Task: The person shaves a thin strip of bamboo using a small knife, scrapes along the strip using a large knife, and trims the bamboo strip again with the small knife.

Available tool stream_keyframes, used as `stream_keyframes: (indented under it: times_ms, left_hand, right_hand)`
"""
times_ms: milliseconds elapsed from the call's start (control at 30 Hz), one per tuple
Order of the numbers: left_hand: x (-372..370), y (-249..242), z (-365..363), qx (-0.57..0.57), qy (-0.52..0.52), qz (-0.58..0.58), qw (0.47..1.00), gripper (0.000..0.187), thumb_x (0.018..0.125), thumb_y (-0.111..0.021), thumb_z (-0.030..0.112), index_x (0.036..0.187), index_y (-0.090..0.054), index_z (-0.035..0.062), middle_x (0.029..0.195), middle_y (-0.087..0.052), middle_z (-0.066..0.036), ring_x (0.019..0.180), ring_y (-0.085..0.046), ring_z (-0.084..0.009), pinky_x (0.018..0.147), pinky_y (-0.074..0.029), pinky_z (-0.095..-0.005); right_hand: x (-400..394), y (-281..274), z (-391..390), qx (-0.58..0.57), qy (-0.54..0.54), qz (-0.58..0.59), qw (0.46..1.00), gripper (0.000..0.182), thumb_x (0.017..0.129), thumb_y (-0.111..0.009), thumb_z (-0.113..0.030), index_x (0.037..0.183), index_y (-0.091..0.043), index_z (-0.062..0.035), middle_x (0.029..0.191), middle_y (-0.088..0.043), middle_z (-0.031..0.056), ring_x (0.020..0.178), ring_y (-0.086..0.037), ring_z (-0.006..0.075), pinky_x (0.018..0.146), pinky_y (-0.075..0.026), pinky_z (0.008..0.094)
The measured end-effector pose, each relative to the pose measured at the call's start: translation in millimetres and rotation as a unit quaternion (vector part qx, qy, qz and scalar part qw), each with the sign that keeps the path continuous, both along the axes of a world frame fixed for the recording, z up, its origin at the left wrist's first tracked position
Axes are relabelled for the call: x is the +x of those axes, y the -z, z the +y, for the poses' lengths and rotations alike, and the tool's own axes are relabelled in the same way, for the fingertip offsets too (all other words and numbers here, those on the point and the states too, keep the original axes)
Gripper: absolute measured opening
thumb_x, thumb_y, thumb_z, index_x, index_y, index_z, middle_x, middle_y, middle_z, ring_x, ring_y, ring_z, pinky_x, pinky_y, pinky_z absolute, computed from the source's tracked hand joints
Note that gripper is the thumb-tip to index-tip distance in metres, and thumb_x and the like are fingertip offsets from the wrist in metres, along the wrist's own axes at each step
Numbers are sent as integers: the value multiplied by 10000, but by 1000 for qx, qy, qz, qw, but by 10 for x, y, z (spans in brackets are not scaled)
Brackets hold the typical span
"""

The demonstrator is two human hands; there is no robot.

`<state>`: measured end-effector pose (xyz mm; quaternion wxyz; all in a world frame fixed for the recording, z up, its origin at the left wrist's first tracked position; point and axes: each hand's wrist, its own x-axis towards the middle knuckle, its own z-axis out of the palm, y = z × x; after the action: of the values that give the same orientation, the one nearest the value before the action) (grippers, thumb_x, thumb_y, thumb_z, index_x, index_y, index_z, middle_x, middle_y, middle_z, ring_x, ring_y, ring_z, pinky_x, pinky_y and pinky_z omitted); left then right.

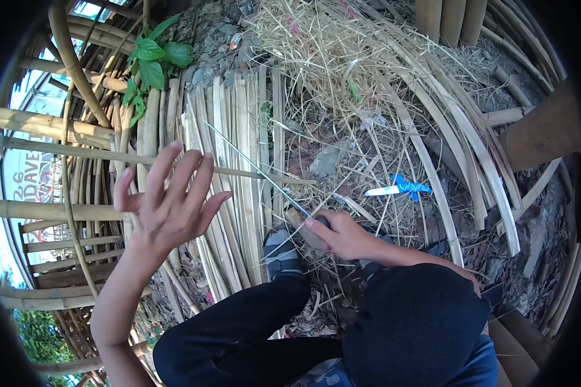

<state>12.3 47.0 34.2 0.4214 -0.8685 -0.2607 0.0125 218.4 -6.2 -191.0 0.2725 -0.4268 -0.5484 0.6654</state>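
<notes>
While gripping what looks like a long, thin blade [283, 191] in the right hand [347, 237], slants it forward-left across the bamboo pole [239, 172], with the left hand [168, 209] spread open, apart, nearer the tip.

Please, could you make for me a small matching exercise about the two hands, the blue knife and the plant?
1. Left hand
2. Right hand
3. Blue-handled knife
4. Leafy plant

A. Lying among pale shavings
B. Open, fingers spread
C. Green, beside bamboo poles
D. Closed on a long-bladed knife

Right pairs: 1-B, 2-D, 3-A, 4-C
</notes>
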Motion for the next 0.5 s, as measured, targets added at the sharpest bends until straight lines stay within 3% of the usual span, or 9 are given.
stream_keyframes:
  times_ms: [67,100,200,233,300,333,400,433,500]
  left_hand:
    - [-510,268,13,155,170,-211,950,600,833,-658,408,1228,-436,14,1190,-403,-113,1130,-391,-213,995,-255,-390]
    - [-502,445,62,84,136,-466,871,734,830,-671,406,1334,-291,32,1301,-257,-144,1206,-293,-222,1008,-241,-390]
    - [-194,356,103,-263,116,-768,572,633,886,-572,477,1291,-348,47,1075,-456,-115,934,-468,-225,869,-358,-369]
    - [-205,312,83,-265,113,-769,571,633,886,-572,477,1291,-348,47,1075,-456,-115,934,-468,-225,869,-358,-369]
    - [-245,244,61,-468,211,-648,563,485,934,-432,515,1099,-475,61,768,-472,-42,673,-454,-156,680,-378,-303]
    - [-233,243,63,-471,211,-645,564,485,934,-432,515,1099,-475,61,768,-472,-42,673,-454,-156,680,-378,-303]
    - [-126,285,33,-466,204,-776,373,511,955,-329,546,875,-482,66,608,-330,8,534,-318,-101,529,-289,-244]
    - [16,289,22,-415,200,-804,376,454,980,-323,497,798,-447,99,622,-258,21,519,-206,-91,472,-202,-231]
    - [117,291,13,-367,178,-824,393,455,980,-325,498,795,-445,100,619,-262,22,514,-208,-92,467,-199,-227]
  right_hand:
    - [85,-11,-39,46,-37,-25,998,498,957,-457,-417,888,-608,52,503,-514,137,478,-552,245,529,-443,396]
    - [88,30,-80,54,-29,-23,998,498,957,-458,-419,902,-608,53,478,-499,131,449,-540,251,512,-438,405]
    - [106,-62,-123,55,-41,-42,997,504,955,-461,-421,929,-605,61,467,-495,129,431,-532,261,507,-441,411]
    - [100,-71,-109,41,-56,-47,996,507,956,-461,-422,954,-598,66,466,-499,135,432,-535,270,509,-446,413]
    - [86,-113,-105,46,-62,-69,995,505,956,-462,-420,949,-594,68,464,-498,136,431,-537,273,509,-449,411]
    - [80,-142,-95,54,-65,-91,992,504,956,-464,-418,944,-589,70,462,-497,136,429,-539,276,509,-452,410]
    - [83,-273,-63,49,-72,-91,992,520,958,-461,-418,923,-574,87,453,-491,140,433,-548,280,491,-456,413]
    - [92,-392,-45,55,-86,-108,989,531,960,-456,-417,914,-565,101,450,-490,145,438,-554,284,484,-458,420]
    - [63,-466,-20,61,-102,-126,985,543,962,-451,-415,904,-556,114,446,-489,150,443,-561,288,478,-459,427]
